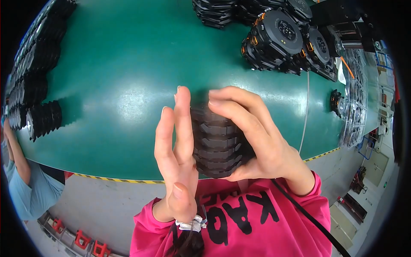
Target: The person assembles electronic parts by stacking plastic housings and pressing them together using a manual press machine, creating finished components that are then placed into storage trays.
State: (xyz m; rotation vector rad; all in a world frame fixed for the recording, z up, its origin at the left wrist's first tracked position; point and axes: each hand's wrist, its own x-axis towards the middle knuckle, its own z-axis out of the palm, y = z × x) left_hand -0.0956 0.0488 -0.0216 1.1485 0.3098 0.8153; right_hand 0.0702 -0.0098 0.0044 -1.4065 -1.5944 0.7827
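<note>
Green table (pixel 128 64): a smooth top is being whitened by patches of glare, its near edge being trimmed by striped tape (pixel 124 180) in yellow and black.
Left border: space is being crowded by dark ridged stacks (pixel 36 73), set in a long row.
Far right corner: room is being taken up by black round-faced units (pixel 280 36), heaped in layers, picked out in orange.
Right end: the edge is being lined by clear plastic trays (pixel 355 107), a small dark part (pixel 335 102) being seen just beside them.
Far left rim: a spot is being occupied by a co-worker (pixel 32 188) in light blue.
Black stack (pixel 216 150): now being framed between both hands near the table's front edge; matte, toothed layers are being shown, the far end being blurred.
Left hand (pixel 177 158): being held wide and straight-fingered along the stack's left side; firm contact cannot be told.
Right hand (pixel 267 141): being curled around the stack, whose right side is being blocked from sight.
Pink sweatshirt (pixel 295 205): soft cloth is being crossed by a thin black cable (pixel 312 218).
</note>
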